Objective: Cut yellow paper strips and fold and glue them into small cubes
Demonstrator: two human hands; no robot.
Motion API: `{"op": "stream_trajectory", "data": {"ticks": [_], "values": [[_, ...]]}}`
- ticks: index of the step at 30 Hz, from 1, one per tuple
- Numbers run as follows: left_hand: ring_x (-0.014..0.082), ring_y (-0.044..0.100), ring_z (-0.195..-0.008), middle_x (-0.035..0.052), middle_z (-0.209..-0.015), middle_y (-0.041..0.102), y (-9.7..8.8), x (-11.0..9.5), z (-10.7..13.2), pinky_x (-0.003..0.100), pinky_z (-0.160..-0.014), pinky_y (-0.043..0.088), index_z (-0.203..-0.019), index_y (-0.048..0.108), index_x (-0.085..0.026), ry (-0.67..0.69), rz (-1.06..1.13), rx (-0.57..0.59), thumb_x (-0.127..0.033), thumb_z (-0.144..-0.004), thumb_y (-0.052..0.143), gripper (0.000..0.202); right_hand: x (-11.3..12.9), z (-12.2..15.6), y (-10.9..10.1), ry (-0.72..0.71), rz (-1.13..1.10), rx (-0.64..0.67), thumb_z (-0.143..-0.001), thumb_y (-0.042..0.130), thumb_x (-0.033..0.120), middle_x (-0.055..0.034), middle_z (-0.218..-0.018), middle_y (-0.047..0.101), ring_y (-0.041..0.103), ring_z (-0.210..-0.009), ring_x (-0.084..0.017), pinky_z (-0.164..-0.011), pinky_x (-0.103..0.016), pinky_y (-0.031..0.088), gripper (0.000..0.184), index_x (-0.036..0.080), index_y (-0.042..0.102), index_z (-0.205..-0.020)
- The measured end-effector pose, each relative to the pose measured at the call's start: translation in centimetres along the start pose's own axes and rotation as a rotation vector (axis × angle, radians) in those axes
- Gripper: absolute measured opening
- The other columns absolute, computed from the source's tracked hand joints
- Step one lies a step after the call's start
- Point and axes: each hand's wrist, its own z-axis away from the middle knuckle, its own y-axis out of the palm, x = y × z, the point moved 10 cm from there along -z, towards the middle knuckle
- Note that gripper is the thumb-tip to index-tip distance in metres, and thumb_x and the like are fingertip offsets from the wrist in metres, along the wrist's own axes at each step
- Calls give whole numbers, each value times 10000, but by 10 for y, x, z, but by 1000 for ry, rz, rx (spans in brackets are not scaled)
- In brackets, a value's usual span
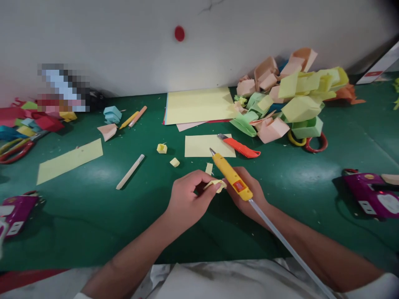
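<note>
My left hand [191,193] pinches a small folded piece of pale yellow paper [220,185] between thumb and fingers. My right hand [249,189] is closed around a yellow glue gun [232,176], whose grip is hidden below it. A long translucent glue stick [280,238] runs out of its back, and its metal tip points away over a flat yellow paper sheet [199,146]. Just beyond my left fingers lies a small yellow strip [209,168]. Two tiny folded yellow paper boxes, one open-topped [161,148] and one tilted [175,162], sit to the left.
An orange cutter [241,147] overlaps the sheet. Stacked paper [199,106] lies by the wall, with piled folded paper shapes [299,95] and scissors [315,143] at right. A white stick [130,172] and yellow strip [71,160] lie left; purple devices [372,193] flank both sides.
</note>
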Motion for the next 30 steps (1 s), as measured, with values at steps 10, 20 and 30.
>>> {"op": "stream_trajectory", "data": {"ticks": [10,20,30], "values": [[89,550,-577,-3,-706,670,1,-8,5,203,-528,417,-746,633,-172,128,-175,-36,-188,-868,632,123,25,4,9,-238,108,91,-893,541,249,-60,-915,686,635,-773,-206,-662,-317,490,184,234,553,-1076],[89,534,-565,-20,-691,659,-6,3,2,204,-534,413,-736,626,-184,99,-216,-91,-198,-871,619,136,42,4,12,-364,282,91,-864,492,173,-66,-861,657,572,-703,-210,-611,-318,448,183,201,509,-1044],[92,522,-544,-31,-638,634,-22,10,-8,213,-523,395,-731,638,-189,53,-262,-167,-246,-869,636,149,41,5,12,-360,229,98,-891,511,227,-65,-872,653,574,-711,-208,-613,-318,454,159,209,513,-1049]]}}
